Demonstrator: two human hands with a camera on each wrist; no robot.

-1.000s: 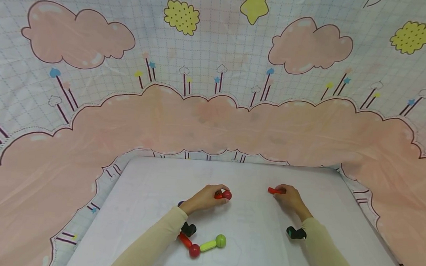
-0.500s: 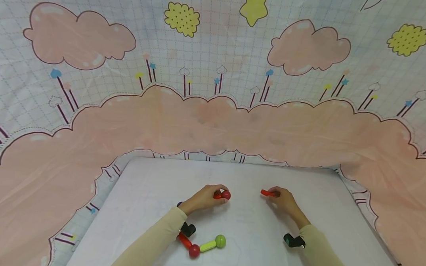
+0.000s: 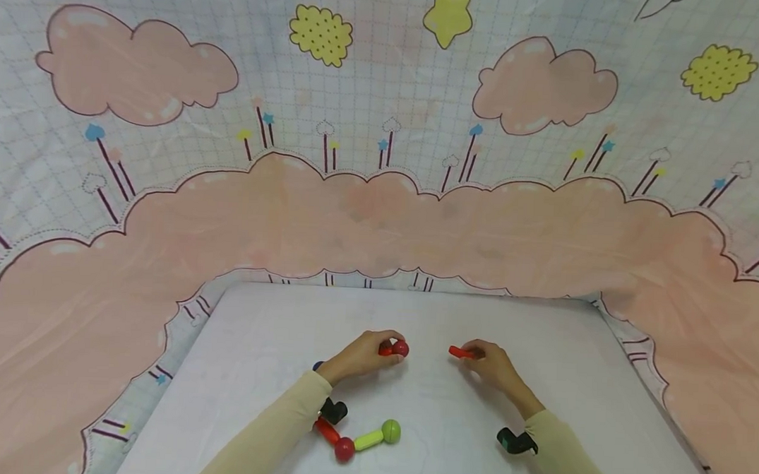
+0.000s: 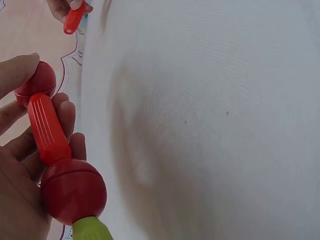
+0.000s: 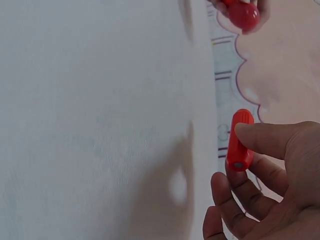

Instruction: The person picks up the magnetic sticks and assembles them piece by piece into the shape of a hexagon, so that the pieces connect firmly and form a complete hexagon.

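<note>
My left hand holds a chain of magnetic pieces above the white table: thumb and fingers pinch a dark red ball. From that ball a ribbed red rod runs to a second red ball, and a green rod leads out of the frame. My right hand pinches a single red rod between thumb and fingers, its grey end tip showing. The right hand's rod points toward the left hand's ball, with a gap between them.
On the table, by the left forearm, lie a red rod, a red ball, a green rod and a green ball in a bent row. Patterned cloth hangs behind the table.
My right hand has moved left and slightly nearer with its red rod, narrowing the gap to the left hand. The left hand has stayed nearly still, holding its chain.
</note>
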